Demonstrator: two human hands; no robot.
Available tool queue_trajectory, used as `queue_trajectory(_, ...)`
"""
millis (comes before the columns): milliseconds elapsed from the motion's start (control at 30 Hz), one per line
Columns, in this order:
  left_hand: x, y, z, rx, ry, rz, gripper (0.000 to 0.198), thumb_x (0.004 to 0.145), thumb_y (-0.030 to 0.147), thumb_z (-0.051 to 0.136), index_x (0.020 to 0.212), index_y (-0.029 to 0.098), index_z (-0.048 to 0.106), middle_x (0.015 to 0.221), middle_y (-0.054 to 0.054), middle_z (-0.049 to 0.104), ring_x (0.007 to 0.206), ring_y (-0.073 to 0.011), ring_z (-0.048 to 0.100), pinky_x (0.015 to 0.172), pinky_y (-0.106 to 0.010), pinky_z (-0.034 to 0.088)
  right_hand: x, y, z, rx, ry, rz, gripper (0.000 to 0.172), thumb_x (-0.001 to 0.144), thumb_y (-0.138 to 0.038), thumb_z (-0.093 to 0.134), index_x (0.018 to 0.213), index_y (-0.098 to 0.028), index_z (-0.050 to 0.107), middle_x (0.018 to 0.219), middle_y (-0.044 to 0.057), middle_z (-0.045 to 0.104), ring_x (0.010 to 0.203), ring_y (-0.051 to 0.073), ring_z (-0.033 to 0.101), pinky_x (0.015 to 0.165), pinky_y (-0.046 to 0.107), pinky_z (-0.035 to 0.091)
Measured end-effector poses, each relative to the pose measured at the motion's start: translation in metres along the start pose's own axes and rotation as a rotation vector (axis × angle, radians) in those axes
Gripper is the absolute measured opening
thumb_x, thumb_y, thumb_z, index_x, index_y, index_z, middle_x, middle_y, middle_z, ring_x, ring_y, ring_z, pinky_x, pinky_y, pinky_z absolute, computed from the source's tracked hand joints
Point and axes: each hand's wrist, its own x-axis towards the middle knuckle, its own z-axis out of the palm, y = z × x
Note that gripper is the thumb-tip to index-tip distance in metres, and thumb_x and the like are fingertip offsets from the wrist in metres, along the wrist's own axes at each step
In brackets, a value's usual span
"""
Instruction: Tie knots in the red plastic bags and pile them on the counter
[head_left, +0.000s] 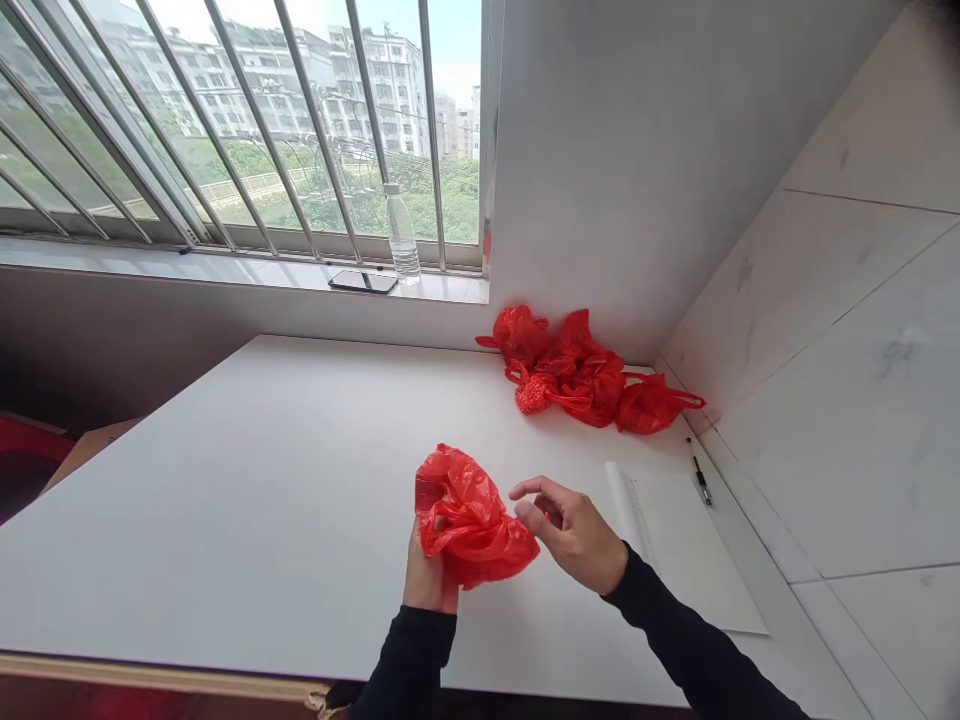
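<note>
A crumpled red plastic bag [472, 520] is held up over the near part of the white table. My left hand [426, 570] grips it from below and the left; most of its fingers are hidden behind or inside the thin plastic. Just right of the bag is my right hand [574, 530], its index finger and thumb apart and the other fingers curled. Nothing shows between those fingertips, and they appear slightly clear of the bag.
Several more crumpled red plastic bags [577, 370] lie at the table's back right corner. An open notebook [690, 540] and a pen [700, 475] are on the right. On the windowsill stand a water bottle [403, 240] and a flat phone [363, 282]. The white table [225, 500] meets the tiled wall.
</note>
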Motion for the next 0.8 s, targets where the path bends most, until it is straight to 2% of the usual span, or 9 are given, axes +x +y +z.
queue_trajectory(133, -0.011, 0.001, 0.001, 0.085, 0.023, 0.041, 0.042, 0.067, 0.049, 0.080, 0.093, 0.019, 0.066, 0.081, -0.005, 0.069, 0.080, -0.0268, 0.068, 0.067, -0.034, 0.057, -0.002, 0.001, 0.011, -0.081, -0.211, -0.111, 0.023, 0.090, -0.042, 0.060, 0.099, -0.023, 0.069, 0.059, -0.007, 0.050, 0.051, 0.009, 0.040, 0.053, 0.025, 0.033)
queue_trajectory(233, -0.018, 0.003, 0.001, 0.067, 0.104, -0.027, 0.035, 0.069, 0.042, 0.080, 0.089, 0.017, 0.066, 0.081, -0.005, 0.071, 0.082, -0.0267, 0.070, 0.069, -0.034, 0.057, 0.000, 0.002, 0.014, -0.084, -0.094, -0.096, 0.024, 0.094, -0.042, 0.053, 0.088, -0.022, 0.066, 0.064, -0.004, 0.053, 0.058, 0.012, 0.045, 0.060, 0.027, 0.038)
queue_trajectory(300, -0.022, 0.004, 0.001, 0.050, 0.143, -0.047, 0.034, 0.069, 0.038, 0.081, 0.090, 0.017, 0.066, 0.081, -0.004, 0.072, 0.082, -0.0250, 0.070, 0.071, -0.032, 0.057, 0.004, 0.006, 0.014, -0.063, -0.018, -0.080, 0.029, 0.094, -0.046, 0.052, 0.088, -0.022, 0.066, 0.079, 0.001, 0.062, 0.076, 0.017, 0.055, 0.074, 0.032, 0.045)
queue_trajectory(367, -0.025, 0.004, 0.002, 0.042, 0.153, -0.041, 0.035, 0.067, 0.036, 0.083, 0.091, 0.017, 0.067, 0.082, -0.003, 0.073, 0.081, -0.0230, 0.071, 0.072, -0.030, 0.056, 0.009, 0.012, 0.014, 0.030, 0.002, -0.045, 0.035, 0.096, -0.052, 0.047, 0.097, -0.022, 0.064, 0.101, 0.006, 0.066, 0.099, 0.022, 0.058, 0.091, 0.038, 0.045)
queue_trajectory(433, -0.026, 0.002, 0.003, 0.040, 0.151, -0.040, 0.038, 0.065, 0.035, 0.085, 0.094, 0.019, 0.067, 0.083, -0.002, 0.074, 0.079, -0.0219, 0.071, 0.071, -0.029, 0.056, 0.014, 0.020, 0.017, 0.177, -0.011, 0.032, 0.041, 0.096, -0.055, 0.045, 0.120, -0.023, 0.057, 0.122, 0.010, 0.062, 0.116, 0.024, 0.055, 0.100, 0.043, 0.043)
queue_trajectory(500, -0.025, -0.001, 0.003, 0.052, 0.124, -0.068, 0.043, 0.066, 0.037, 0.084, 0.103, 0.020, 0.068, 0.086, -0.003, 0.075, 0.077, -0.0223, 0.071, 0.070, -0.030, 0.056, 0.019, 0.029, 0.022, 0.309, -0.073, 0.109, 0.061, 0.091, -0.054, 0.056, 0.140, -0.024, 0.039, 0.130, 0.012, 0.058, 0.121, 0.025, 0.055, 0.101, 0.044, 0.044)
queue_trajectory(567, -0.023, -0.005, 0.002, 0.064, 0.094, -0.115, 0.047, 0.069, 0.038, 0.082, 0.109, 0.020, 0.067, 0.089, -0.005, 0.076, 0.077, -0.0240, 0.071, 0.069, -0.032, 0.056, 0.023, 0.036, 0.027, 0.387, -0.139, 0.132, 0.075, 0.085, -0.048, 0.068, 0.146, -0.023, 0.032, 0.125, 0.012, 0.063, 0.115, 0.025, 0.060, 0.100, 0.045, 0.047)
queue_trajectory(700, -0.020, -0.011, -0.004, 0.054, 0.106, -0.147, 0.045, 0.074, 0.043, 0.078, 0.109, 0.017, 0.067, 0.092, -0.008, 0.075, 0.083, -0.0265, 0.071, 0.072, -0.034, 0.056, 0.025, 0.042, 0.034, 0.482, -0.092, 0.084, 0.045, 0.086, -0.036, 0.066, 0.127, -0.021, 0.056, 0.119, 0.009, 0.069, 0.109, 0.025, 0.064, 0.099, 0.043, 0.049)
queue_trajectory(800, -0.020, -0.011, -0.007, 0.083, 0.075, -0.153, 0.040, 0.077, 0.039, 0.076, 0.110, 0.019, 0.067, 0.097, -0.007, 0.074, 0.088, -0.0255, 0.070, 0.076, -0.032, 0.055, 0.024, 0.041, 0.035, 0.529, -0.055, 0.082, 0.037, 0.086, -0.033, 0.064, 0.120, -0.020, 0.062, 0.121, 0.009, 0.069, 0.112, 0.025, 0.064, 0.100, 0.041, 0.049)
